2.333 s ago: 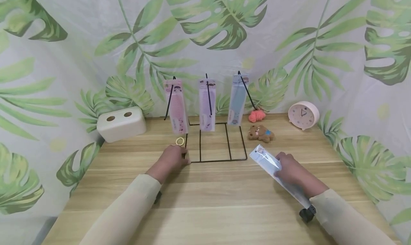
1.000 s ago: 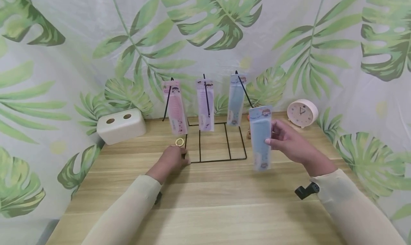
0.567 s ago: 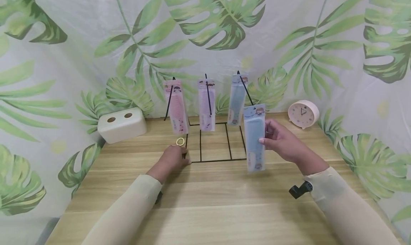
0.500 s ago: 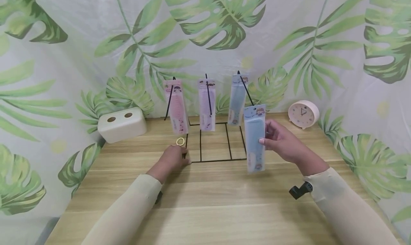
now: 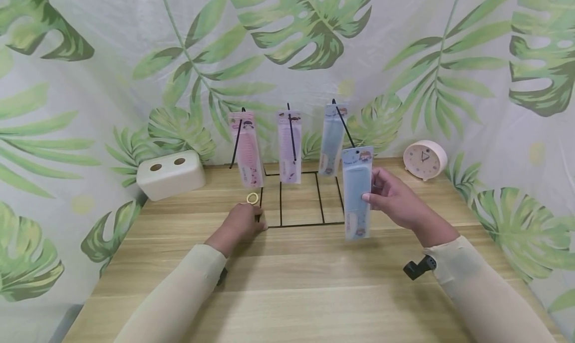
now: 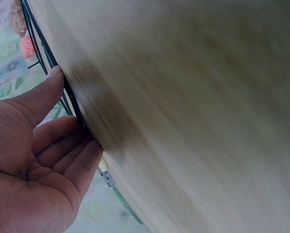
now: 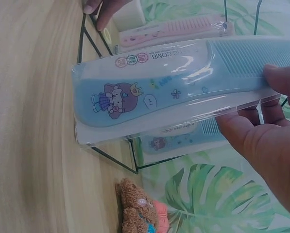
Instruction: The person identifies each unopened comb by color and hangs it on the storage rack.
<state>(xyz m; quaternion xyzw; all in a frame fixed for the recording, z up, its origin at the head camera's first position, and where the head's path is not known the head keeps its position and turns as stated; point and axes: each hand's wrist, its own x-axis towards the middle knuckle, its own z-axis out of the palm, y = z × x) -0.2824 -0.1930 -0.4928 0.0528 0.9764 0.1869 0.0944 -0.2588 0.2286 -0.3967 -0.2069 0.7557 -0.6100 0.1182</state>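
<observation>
2 hands at a wire rack (image 5: 302, 198) on the bench (image 5: 287, 283), 1 holding a comb pack.

Right hand (image 5: 392, 195) pinches the blue comb (image 5: 357, 192) upright, long axis vertical, just right of the rack's right hook (image 5: 343, 123); left hand (image 5: 240, 222), fingers relaxed, presses the rack's base. Right wrist view alone shows the pack's cartoon print.

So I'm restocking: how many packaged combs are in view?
4: pink packaged comb, purple one and blue one hang on the black wire rack; the right hand holds another blue comb.
</observation>
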